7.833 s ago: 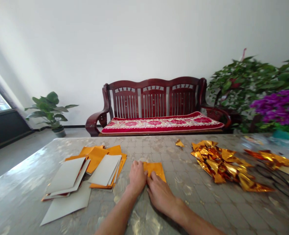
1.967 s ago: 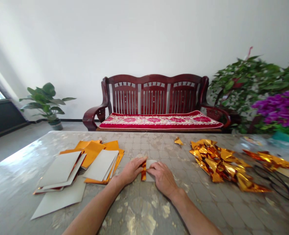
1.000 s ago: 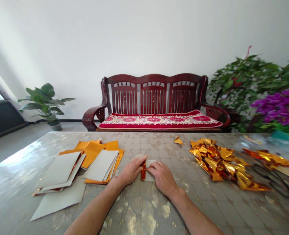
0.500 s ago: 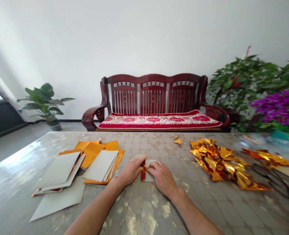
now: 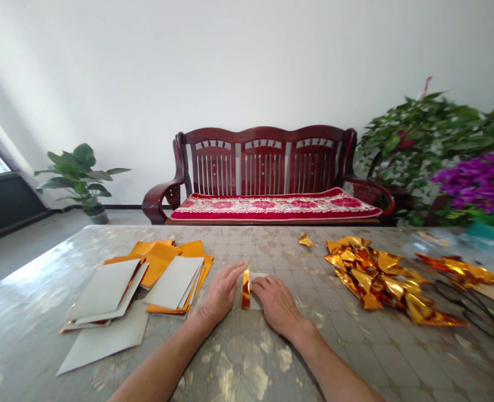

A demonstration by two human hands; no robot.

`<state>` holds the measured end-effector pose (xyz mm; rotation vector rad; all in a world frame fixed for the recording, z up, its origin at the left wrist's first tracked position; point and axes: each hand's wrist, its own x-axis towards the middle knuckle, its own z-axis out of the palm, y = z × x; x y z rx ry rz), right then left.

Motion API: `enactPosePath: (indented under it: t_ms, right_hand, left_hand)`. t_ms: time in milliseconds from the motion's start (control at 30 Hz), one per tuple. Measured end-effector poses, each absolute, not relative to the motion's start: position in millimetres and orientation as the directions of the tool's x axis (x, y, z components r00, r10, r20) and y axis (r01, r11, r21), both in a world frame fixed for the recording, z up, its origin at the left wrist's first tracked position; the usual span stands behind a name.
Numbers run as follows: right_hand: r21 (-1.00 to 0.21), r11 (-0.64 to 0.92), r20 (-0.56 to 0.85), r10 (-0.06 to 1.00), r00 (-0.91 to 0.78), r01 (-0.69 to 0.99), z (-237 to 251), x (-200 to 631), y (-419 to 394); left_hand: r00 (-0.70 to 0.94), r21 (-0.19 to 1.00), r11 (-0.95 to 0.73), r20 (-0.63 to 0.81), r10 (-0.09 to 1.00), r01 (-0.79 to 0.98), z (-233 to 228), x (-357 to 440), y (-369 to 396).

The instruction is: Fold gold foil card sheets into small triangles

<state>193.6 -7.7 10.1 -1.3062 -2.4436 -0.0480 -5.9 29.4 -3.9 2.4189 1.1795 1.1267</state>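
Head view, foil paper (image 5: 245, 290), patterned table (image 5: 238, 357), wooden bench (image 5: 263, 159), wall (image 5: 247, 61)

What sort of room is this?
Probably a living room or sitting area: a wooden bench with a red floral cover stands against the wall, and a potted plant sits on the floor.

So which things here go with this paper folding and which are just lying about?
Likely part of it:
- partly folded paper
- paper sheets
- gold foil pieces

Apparently just there:
- clear plastic
- purple flowers
- potted plant
- wooden bench
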Motion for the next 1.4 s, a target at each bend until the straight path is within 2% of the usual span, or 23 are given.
enactPosePath:
  t_ms: [67,100,167,233,367,500,667,833,1033,1133,1267,1400]
  right_hand:
    - [-0.122,0.562,0.334,0.799,-0.499,0.818,10.2,192.8,-9.1]
    - [-0.114,0.556,0.335,0.802,-0.495,0.823,10.5,192.5,-9.8]
    - [-0.107,0.545,0.33,0.808,-0.487,0.832,11.4,192.2,-11.0]
    - [-0.108,0.54,0.322,0.813,-0.485,0.835,12.7,192.3,-11.5]
    - [-0.11,0.541,0.317,0.814,-0.486,0.834,16.0,192.5,-10.7]
    - [-0.082,0.526,0.294,0.824,-0.483,0.847,18.9,190.6,-10.3]
    - [-0.065,0.456,0.254,0.868,-0.427,0.888,19.4,183.3,-12.8]
    - [-0.075,0.374,0.218,0.911,-0.351,0.924,18.5,173.9,-18.3]
    - [-0.11,0.313,0.183,0.939,-0.29,0.943,19.6,164.2,-23.4]
    - [-0.145,0.301,0.159,0.947,-0.278,0.943,22.4,165.6,-22.8]
    - [-0.186,0.405,0.179,0.91,-0.374,0.895,29.6,184.4,-16.3]
    - [-0.257,0.499,0.178,0.866,-0.467,0.828,35.0,207.7,-9.7]
  left_hand:
    - [0.41,0.445,-0.709,0.595,0.691,0.547,1.1,-5.1,15.5]
    - [0.484,0.406,-0.753,0.586,0.649,0.518,3.5,-3.4,8.1]
    - [0.645,0.271,-0.845,0.551,0.529,0.461,7.4,2.3,-5.4]
    - [0.726,0.128,-0.867,0.496,0.477,0.482,9.7,8.7,-15.4]
    - [0.698,-0.024,-0.753,0.397,0.596,0.657,12.7,13.0,-25.1]
    - [0.632,-0.091,-0.644,0.336,0.698,0.76,17.7,9.4,-31.0]
    - [0.571,-0.164,-0.548,0.286,0.769,0.82,12.4,18.1,-36.2]
    - [0.501,-0.166,-0.473,0.237,0.832,0.865,4.4,27.2,-31.8]
    - [0.42,-0.047,-0.423,0.252,0.872,0.905,7.9,23.8,-25.5]
    - [0.45,-0.002,-0.462,0.221,0.865,0.887,9.2,21.7,-20.2]
    - [0.51,0.019,-0.52,0.172,0.843,0.854,10.0,16.5,-10.7]
    - [0.537,0.065,-0.556,0.188,0.822,0.829,12.6,8.5,-7.7]
